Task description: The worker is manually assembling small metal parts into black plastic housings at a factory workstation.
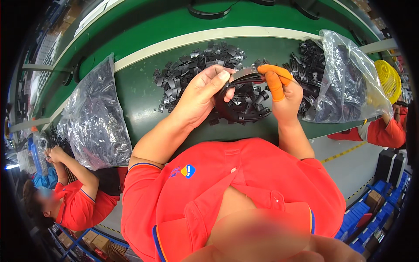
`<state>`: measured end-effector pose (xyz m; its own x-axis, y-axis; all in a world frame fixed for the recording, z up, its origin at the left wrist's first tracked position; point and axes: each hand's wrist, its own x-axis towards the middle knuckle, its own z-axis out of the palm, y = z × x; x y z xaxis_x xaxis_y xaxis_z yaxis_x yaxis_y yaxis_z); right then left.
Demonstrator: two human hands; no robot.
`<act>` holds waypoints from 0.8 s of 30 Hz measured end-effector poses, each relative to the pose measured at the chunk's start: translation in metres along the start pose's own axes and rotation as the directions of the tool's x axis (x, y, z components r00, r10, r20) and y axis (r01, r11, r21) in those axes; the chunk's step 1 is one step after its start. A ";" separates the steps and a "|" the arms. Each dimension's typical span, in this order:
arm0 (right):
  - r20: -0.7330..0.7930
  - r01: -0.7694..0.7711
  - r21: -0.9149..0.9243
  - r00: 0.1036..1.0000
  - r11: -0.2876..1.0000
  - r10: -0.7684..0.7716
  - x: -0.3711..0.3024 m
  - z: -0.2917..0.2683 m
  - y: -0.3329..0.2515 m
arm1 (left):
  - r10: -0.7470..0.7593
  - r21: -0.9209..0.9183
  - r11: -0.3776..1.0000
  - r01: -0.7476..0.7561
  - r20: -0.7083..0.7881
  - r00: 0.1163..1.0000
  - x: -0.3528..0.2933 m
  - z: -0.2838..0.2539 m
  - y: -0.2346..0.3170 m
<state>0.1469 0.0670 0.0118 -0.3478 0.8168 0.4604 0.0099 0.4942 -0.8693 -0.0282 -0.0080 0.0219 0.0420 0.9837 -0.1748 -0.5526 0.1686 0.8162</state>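
Above the green bench, both my hands hold a curved black headband (223, 109), which looks like part of a headset. A thin metal strip (242, 74) spans its upper side between my fingers. My left hand (198, 94) pinches the strip's left end between thumb and fingers. Orange finger cots cover the thumb and a finger of my right hand (286, 91), closed at the strip's right end. Beyond my hands lies a pile of small black plastic parts (183, 70). Its near part is hidden behind my hands and the headband.
A clear bag of dark parts (98, 118) lies at left; another clear bag (340, 83) sits at right beside black parts (307, 56). Curved black bands (209, 14) rest on the green strip beyond the white rail (183, 40). A yellow fan (387, 81) and co-workers flank the bench.
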 end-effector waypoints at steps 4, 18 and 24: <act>0.016 -0.145 0.084 0.989 0.986 0.144 0.006 0.003 -0.005 | 0.011 -0.028 1.000 -0.009 0.091 0.996 0.000 -0.006 -0.003; 0.292 -0.451 0.699 0.888 0.555 0.355 -0.003 0.017 -0.010 | 0.187 0.223 0.955 -0.195 0.058 0.981 0.007 -0.008 -0.010; 0.314 -0.448 0.679 0.893 0.581 0.321 -0.004 0.017 -0.013 | 0.090 0.286 0.944 -0.165 0.256 0.962 0.004 -0.010 -0.005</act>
<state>0.1321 0.0522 0.0180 -0.6020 0.7949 0.0753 -0.4752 -0.2809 -0.8338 -0.0339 -0.0055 0.0116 0.2038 0.9779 0.0466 -0.2909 0.0150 0.9566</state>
